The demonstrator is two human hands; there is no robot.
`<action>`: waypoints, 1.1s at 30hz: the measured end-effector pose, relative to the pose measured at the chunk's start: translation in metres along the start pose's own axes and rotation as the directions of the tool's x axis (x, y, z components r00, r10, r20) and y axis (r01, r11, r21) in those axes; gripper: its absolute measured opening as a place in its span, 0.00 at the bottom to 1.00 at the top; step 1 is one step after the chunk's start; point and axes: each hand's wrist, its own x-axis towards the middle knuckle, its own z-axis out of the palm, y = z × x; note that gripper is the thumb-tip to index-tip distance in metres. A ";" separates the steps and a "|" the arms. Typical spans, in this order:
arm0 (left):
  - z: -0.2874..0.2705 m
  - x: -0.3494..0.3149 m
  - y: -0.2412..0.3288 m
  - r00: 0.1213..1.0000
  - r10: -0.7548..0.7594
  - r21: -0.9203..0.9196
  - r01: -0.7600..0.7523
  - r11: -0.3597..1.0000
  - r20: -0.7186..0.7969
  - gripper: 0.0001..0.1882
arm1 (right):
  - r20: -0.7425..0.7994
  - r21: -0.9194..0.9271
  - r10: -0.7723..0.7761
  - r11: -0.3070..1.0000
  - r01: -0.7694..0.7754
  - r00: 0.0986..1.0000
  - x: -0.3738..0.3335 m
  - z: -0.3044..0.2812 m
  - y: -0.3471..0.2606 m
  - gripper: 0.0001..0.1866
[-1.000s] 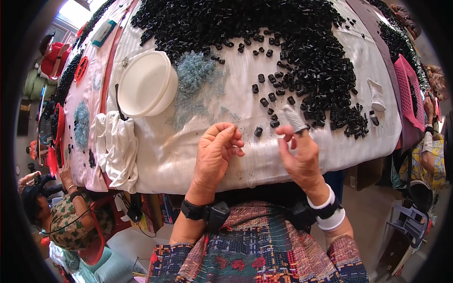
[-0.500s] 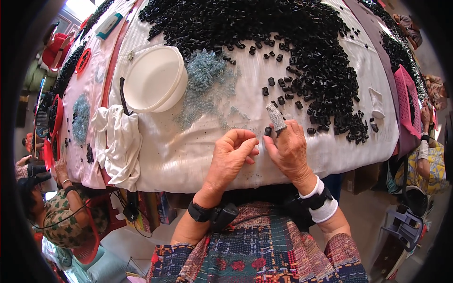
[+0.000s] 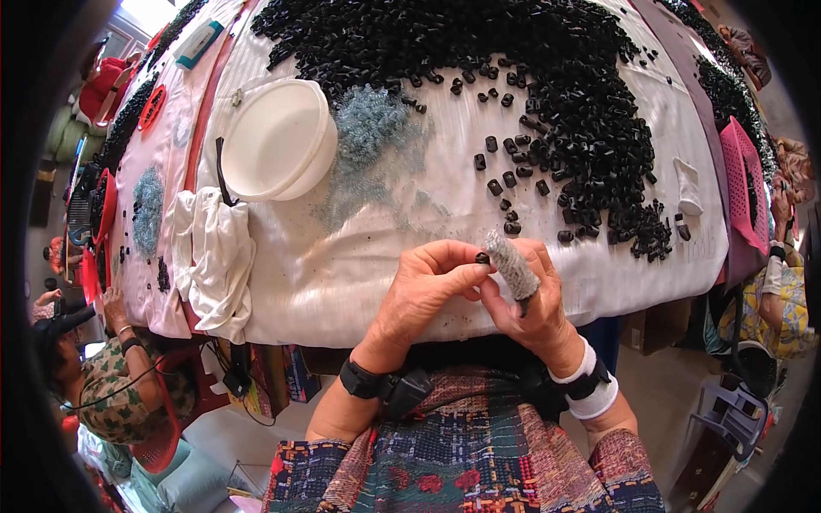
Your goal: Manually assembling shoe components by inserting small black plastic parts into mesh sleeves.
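My left hand [image 3: 428, 278] pinches at a small black plastic cylinder [image 3: 483, 258] with thumb and forefinger, just above the front of the cloth. Close against it is my right hand [image 3: 534, 299], fingers curled, its thumb near the left fingertips. A grey knitted cover [image 3: 513, 263] sleeves the right forefinger, its tip right beside the cylinder. What the right fingers grip is hidden. Several loose black cylinders [image 3: 511, 228] lie beyond my hands, in front of a large black pile [image 3: 581, 128]. Left of them spreads a heap of tiny pale-blue, clear-looking pieces [image 3: 369, 128].
A white bowl [image 3: 286, 141] stands on the white cloth, left of the pale-blue heap. A crumpled white cloth [image 3: 214, 256] hangs over the front edge. To the right are a white finger sleeve [image 3: 687, 186] and a pink basket [image 3: 742, 188]. Co-workers sit on both sides.
My right hand has turned inward and brought the black cylinder to my left fingertips. My left hand has moved slightly right, and the hands now meet.
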 end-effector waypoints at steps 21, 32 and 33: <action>0.005 -0.005 -0.008 0.991 0.124 0.080 -0.121 0.989 -0.040 0.10 | -0.059 0.303 0.298 0.915 -0.267 0.953 -0.008 -0.002 -0.002 0.18; 0.002 -0.004 -0.013 0.987 0.149 0.042 -0.146 0.988 -0.061 0.09 | -0.195 0.253 0.444 0.884 -0.393 0.874 -0.014 -0.008 0.016 0.15; 0.000 -0.005 -0.013 0.987 0.143 0.022 -0.142 0.990 -0.071 0.08 | -0.205 0.248 0.500 0.858 -0.450 0.841 -0.015 -0.012 0.020 0.15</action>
